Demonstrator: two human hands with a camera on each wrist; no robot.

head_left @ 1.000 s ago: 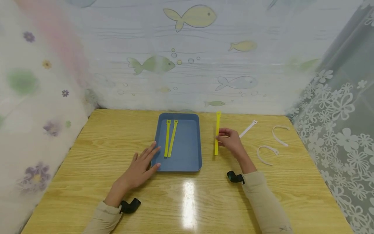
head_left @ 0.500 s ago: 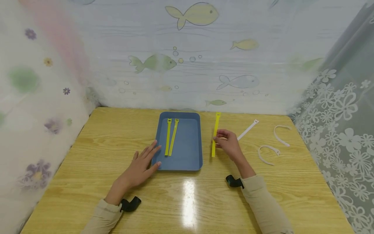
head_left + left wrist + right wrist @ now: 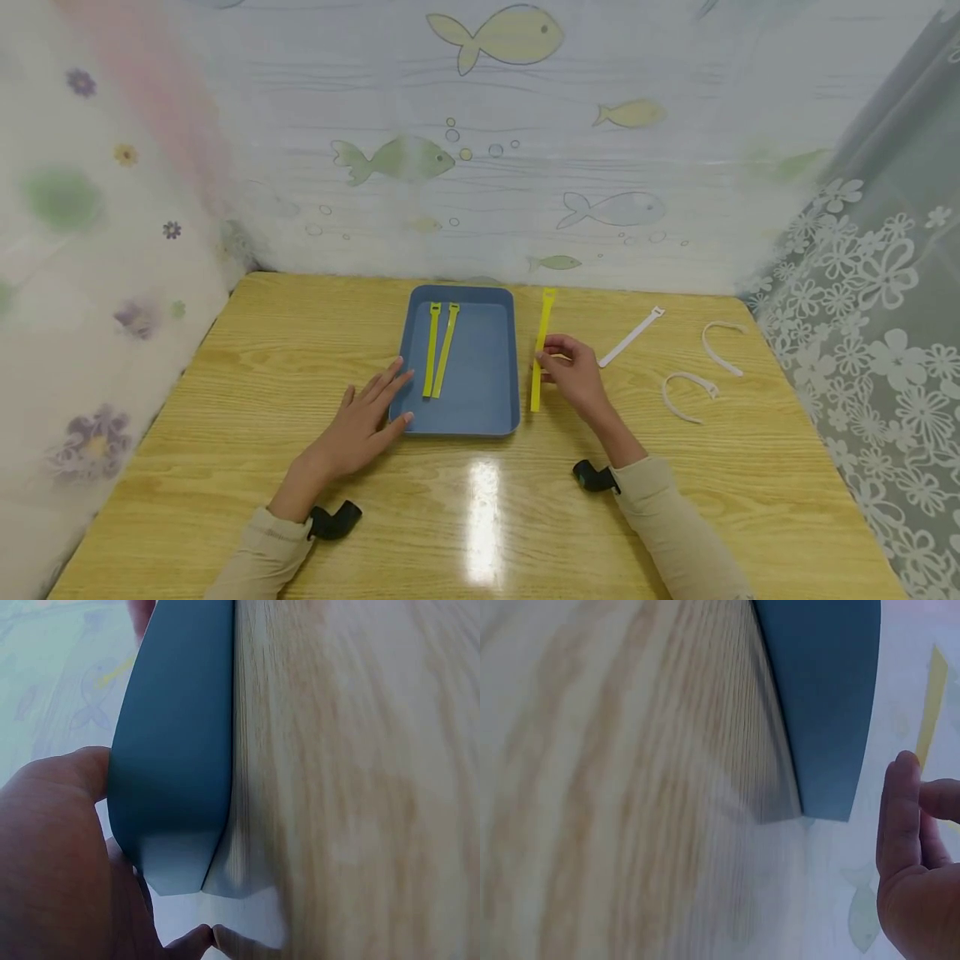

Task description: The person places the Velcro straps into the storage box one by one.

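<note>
One yellow strap [image 3: 540, 350] is being pinched mid-length by the right hand [image 3: 572, 371], its long axis running away from the person, just right of the blue tray [image 3: 491, 421]. The left hand [image 3: 360, 429] is lying flat, fingers straight, touching the tray's left edge. The left wrist view is showing only the tray's wall, not the strap.

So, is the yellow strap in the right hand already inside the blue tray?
Not yet. The yellow strap, pinched by the right hand, hangs just outside the blue tray, right of its rim.

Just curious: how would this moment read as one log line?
right hand: pinches yellow strap | left hand: rests on blue tray
</note>
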